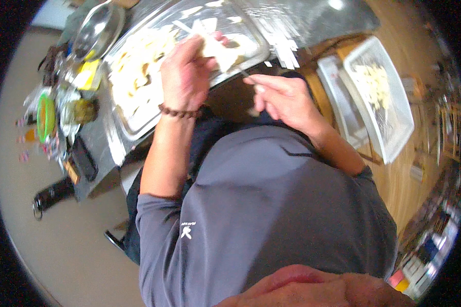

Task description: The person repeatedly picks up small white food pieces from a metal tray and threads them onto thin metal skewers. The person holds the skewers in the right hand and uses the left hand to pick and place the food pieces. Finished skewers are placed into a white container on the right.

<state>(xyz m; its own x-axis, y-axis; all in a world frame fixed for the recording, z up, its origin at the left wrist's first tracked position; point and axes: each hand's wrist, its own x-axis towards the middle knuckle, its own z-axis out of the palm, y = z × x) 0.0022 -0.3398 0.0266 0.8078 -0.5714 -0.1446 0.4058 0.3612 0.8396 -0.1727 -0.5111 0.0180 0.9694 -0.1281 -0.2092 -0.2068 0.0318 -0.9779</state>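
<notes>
My left hand [188, 71], with a beaded bracelet at the wrist, is over a shallow metal tray [130, 135]. It holds a pale piece of food [226, 55], too bright to identify exactly. Pinched in the fingers of my right hand [286, 96] is a thin stick [244, 72], whose tip points at that piece by the tray's near right edge. Pale, folded slices [138, 71] heap up in the left part of the tray. A few more slices lie towards its far side, partly washed out by glare.
Many thin pale sticks [278, 32] lie right of the tray. White plastic bins [401, 115] stand at the right, one holding pale pieces [372, 86]. A metal bowl [100, 30], a jar [83, 111], a green-rimmed container [46, 117] and a black case [53, 193] are at the left.
</notes>
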